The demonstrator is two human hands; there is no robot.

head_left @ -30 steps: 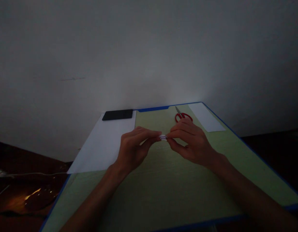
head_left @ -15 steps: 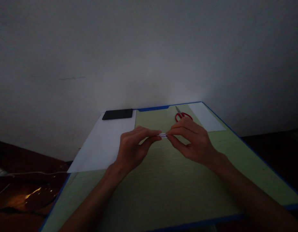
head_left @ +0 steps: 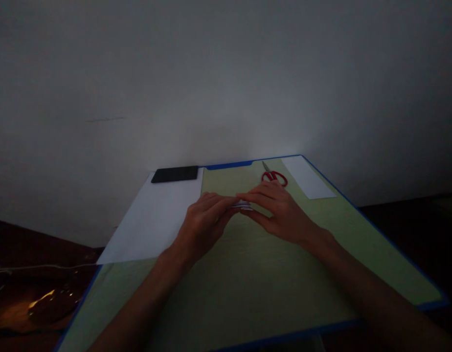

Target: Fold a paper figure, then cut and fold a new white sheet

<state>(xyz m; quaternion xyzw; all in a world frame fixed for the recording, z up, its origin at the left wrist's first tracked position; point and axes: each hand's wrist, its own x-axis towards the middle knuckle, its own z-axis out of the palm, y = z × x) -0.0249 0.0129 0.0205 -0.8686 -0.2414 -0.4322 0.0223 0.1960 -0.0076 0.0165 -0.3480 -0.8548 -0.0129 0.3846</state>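
A small folded piece of white paper [head_left: 242, 205] is held above the middle of the table, edge-on to me and mostly covered by fingers. My left hand [head_left: 207, 220] pinches its left end between thumb and fingers. From the other side, my right hand [head_left: 281, 210] grips it, with fingers on top and the thumb below. The fingertips of both hands nearly meet over the paper. Just beyond my right hand lie scissors [head_left: 273, 177] with red handles, their blades pointing away from me.
The green tabletop [head_left: 248, 283] has a blue edge and stands against a grey wall [head_left: 226, 88]. A large white sheet [head_left: 148, 220] lies on the left, with a flat black device [head_left: 175, 174] on its far end. A white paper strip [head_left: 308, 177] lies at the far right.
My right hand has shifted left, its fingers now reaching over the folded paper and closer to my left fingertips. The whole view has shifted slightly.
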